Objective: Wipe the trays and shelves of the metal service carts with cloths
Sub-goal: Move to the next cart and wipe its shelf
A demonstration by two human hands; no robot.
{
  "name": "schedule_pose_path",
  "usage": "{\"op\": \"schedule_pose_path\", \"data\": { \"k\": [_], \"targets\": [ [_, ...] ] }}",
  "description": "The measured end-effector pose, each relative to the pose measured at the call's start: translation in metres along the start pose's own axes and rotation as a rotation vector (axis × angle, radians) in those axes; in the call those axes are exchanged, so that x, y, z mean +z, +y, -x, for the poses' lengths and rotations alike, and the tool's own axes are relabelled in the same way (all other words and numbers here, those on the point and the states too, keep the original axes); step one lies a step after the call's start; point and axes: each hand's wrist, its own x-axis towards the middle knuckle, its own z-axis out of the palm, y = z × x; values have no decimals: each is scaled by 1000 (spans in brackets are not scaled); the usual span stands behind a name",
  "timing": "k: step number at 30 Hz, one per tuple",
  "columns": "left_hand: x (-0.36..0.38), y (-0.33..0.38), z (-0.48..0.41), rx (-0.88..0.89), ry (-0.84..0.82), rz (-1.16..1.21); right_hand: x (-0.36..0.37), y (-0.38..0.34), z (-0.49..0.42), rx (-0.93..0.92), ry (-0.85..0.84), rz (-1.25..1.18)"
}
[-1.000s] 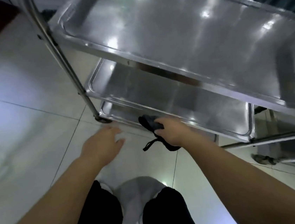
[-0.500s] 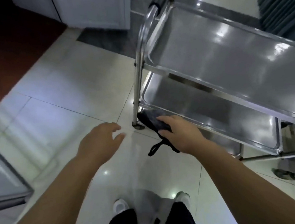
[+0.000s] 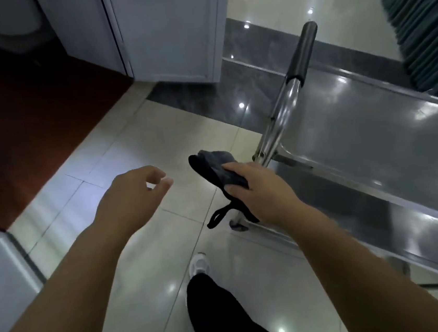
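While the right hand [image 3: 263,193] grips a dark cloth [image 3: 217,170] beside the metal cart [image 3: 374,148] upright, the left hand [image 3: 131,196] hangs half-curled, holding nothing. No legible writing appears.

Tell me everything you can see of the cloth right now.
The cloth is dark, grey to black, soft fabric, bunched into a thick fold. The right hand grips it, thumb and fingers pressed on its upper side, so its lower part is hidden. A thin black loop or strap hangs below the hand. It is held in the air over the tiled floor, close to the corner post of the metal cart; contact with the cart cannot be told. The left hand is apart from it.
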Motion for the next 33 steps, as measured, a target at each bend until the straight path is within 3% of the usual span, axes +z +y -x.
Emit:
{"op": "schedule_pose_path", "data": {
  "k": [13,26,33],
  "targets": [
    [-97,-24,-221,51,35,-42,-48,-38,-223,112,84,18],
    [-141,-30,-480,274,-173,-124,-72,-49,-404,464,248,-46],
    [-116,13,-596,457,-356,-167,-101,-34,-447,659,327,-131]
  ]
}}
